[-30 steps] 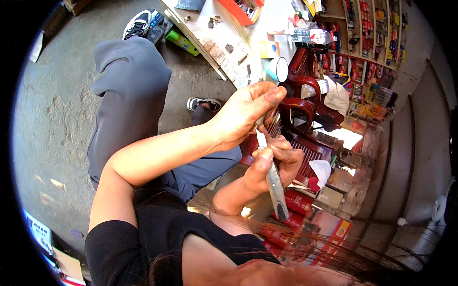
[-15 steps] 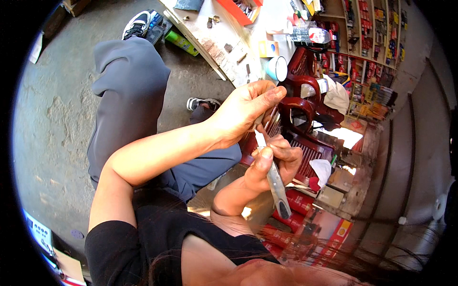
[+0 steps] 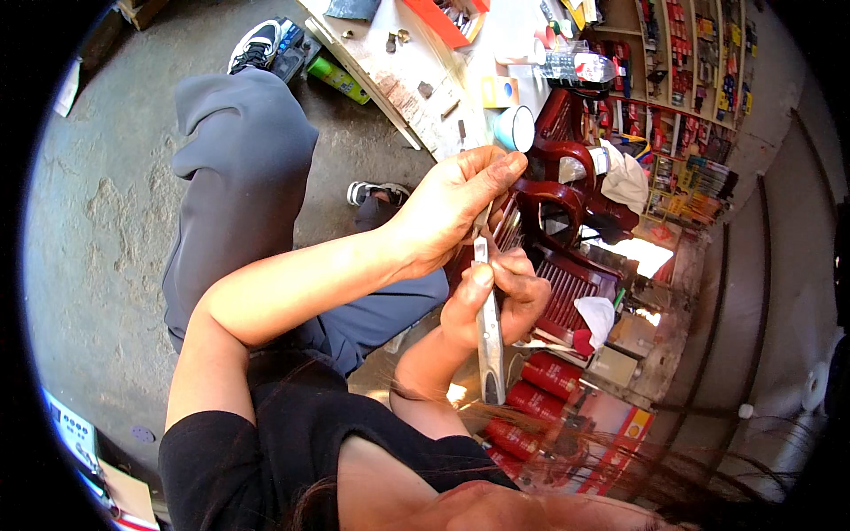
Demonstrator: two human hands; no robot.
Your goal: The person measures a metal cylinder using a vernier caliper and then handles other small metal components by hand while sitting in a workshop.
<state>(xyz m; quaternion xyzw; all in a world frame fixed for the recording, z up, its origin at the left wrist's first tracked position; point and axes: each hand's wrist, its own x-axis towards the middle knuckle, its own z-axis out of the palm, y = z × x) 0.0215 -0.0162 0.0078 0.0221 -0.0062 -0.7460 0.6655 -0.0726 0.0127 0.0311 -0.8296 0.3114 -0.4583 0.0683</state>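
My right hand (image 3: 498, 301) is closed round a utility knife (image 3: 490, 345), thumb pressed on its grey metal body. The knife's dark rounded butt end points down toward me, and its blade end is up by my other hand. Just above it, my left hand (image 3: 469, 199) is closed in a pinch, thumb against the bent fingers. A thin dark sliver (image 3: 482, 218) sticks down out of that pinch, close to the blade end. I cannot make out its kind, nor whether the blade touches it.
Ahead, a worn table (image 3: 403, 84) carries a red box (image 3: 452, 22), a light blue cup (image 3: 513, 128), a plastic bottle (image 3: 575, 66) and small metal bits. Dark red wooden chairs (image 3: 567, 177) stand to the right, with red cylinders (image 3: 549, 376) nearer me and stocked shelves (image 3: 682, 71) behind.
The knife has swung to a more upright angle, its butt end moving left. My right hand has shifted slightly left and turned. The left hand has barely moved.
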